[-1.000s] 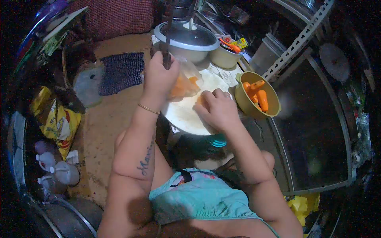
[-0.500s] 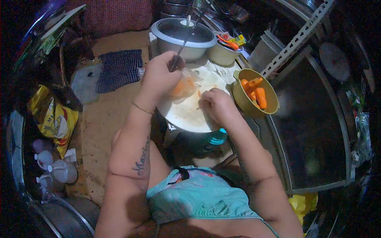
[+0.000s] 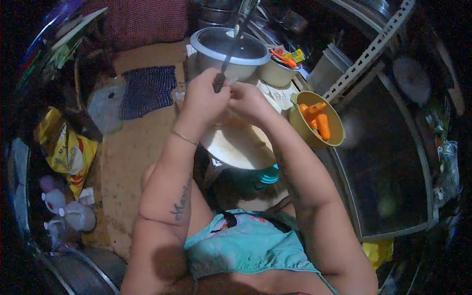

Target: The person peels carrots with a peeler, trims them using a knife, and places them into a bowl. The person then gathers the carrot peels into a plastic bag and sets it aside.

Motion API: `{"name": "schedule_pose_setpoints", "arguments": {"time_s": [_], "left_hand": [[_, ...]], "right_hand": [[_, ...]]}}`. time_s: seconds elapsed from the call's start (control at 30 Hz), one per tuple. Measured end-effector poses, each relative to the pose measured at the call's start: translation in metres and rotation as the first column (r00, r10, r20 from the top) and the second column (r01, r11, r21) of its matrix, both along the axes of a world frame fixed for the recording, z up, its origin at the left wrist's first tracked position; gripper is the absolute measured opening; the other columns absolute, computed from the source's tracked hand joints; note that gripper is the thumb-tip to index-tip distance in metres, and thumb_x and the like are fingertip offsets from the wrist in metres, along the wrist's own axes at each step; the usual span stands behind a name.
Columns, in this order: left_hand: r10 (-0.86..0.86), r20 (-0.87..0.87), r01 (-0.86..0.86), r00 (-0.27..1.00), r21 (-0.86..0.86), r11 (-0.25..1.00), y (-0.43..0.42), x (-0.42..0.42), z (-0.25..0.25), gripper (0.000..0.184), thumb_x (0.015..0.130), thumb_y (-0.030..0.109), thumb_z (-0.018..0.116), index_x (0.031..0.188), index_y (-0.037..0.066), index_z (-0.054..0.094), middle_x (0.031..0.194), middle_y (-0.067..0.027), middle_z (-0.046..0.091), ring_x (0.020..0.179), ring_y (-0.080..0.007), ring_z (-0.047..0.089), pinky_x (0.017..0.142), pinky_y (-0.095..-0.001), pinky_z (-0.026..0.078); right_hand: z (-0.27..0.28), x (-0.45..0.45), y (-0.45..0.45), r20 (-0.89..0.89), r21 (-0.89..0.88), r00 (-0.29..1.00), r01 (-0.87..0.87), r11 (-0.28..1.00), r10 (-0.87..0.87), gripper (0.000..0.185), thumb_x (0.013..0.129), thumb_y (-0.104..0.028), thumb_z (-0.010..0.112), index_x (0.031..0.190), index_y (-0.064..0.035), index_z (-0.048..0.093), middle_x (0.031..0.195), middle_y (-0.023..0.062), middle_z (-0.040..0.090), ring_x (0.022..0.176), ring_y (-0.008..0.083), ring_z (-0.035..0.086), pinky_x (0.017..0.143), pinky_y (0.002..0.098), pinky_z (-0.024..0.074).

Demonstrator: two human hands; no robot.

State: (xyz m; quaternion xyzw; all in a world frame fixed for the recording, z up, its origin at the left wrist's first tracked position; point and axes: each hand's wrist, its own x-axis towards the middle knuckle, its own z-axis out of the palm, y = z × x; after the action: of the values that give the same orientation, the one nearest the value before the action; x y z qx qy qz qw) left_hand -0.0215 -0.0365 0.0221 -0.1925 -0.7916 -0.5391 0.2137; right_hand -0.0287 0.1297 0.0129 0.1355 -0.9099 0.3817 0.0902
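My left hand (image 3: 202, 99) is closed round the dark handle of a knife (image 3: 228, 60), whose blade points up and away. Beside it, touching or nearly so, my right hand (image 3: 249, 103) has its fingers pinched together at the clear plastic bag; what lies between them is hidden. Most of the bag is covered by my hands. Under them is a round white board (image 3: 238, 145) with small bits on it. To the right of the board, whole orange carrots (image 3: 322, 126) lie in a yellow-green bowl (image 3: 339, 135).
A lidded pot (image 3: 204, 54) stands behind my hands. To its right is a pale tub (image 3: 275, 73) with packets and an orange-handled item. A perforated metal post (image 3: 366, 54) rises at the right. A yellow bag (image 3: 73, 155) and plastic jugs (image 3: 80, 216) are at the left.
My right hand has moved from the board up and left to the bag beside my left hand. The knife is still in my left hand, its blade's angle changed.
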Motion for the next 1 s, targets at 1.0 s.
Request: {"name": "schedule_pose_setpoints", "arguments": {"time_s": [1.0], "left_hand": [[0.119,0.017,-0.12,0.993,0.051,0.991,0.013,-0.004,-0.011,0.016,0.079,0.018,0.069,0.086,0.005,0.063,0.079,-0.0116,0.068,0.073,-0.0249,0.067,0.07,-0.0361,0.052]], "right_hand": [[-0.006,0.069,0.058,-0.11,0.438,0.988,-0.048,0.898,0.107,0.011,0.08,-0.006,0.061,0.088,0.0001,0.064,0.091,0.0173,0.061,0.089,0.035,0.06,0.078,0.041,0.0499]]}}
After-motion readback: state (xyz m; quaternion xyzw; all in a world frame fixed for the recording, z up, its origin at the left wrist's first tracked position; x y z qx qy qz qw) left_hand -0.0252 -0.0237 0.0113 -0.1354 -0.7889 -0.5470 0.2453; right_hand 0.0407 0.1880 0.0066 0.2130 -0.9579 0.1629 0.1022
